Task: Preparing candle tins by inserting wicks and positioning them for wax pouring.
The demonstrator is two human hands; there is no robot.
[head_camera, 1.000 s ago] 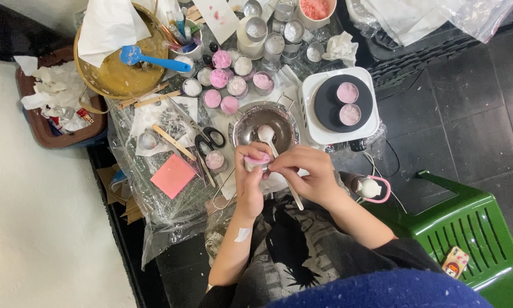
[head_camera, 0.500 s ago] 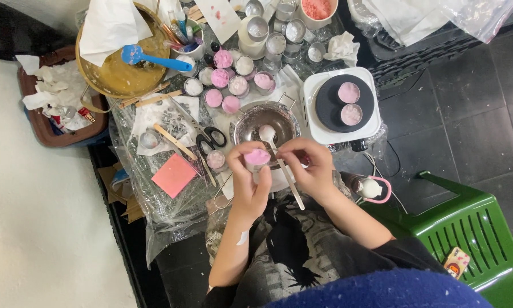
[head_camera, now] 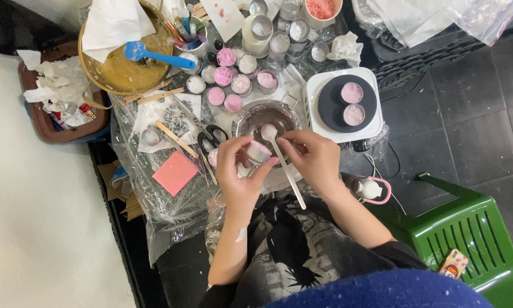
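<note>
Over a metal bowl (head_camera: 266, 121), the left hand (head_camera: 238, 171) curled its fingers round a small pink-filled tin (head_camera: 258, 152), tilted; the right hand (head_camera: 316, 157) pinched a white spoon (head_camera: 282, 162). The tin seemed light, thin-walled, best gripped by its sides.

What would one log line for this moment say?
left hand: holds small pink-filled tin | right hand: holds white spoon | below: metal bowl
</note>
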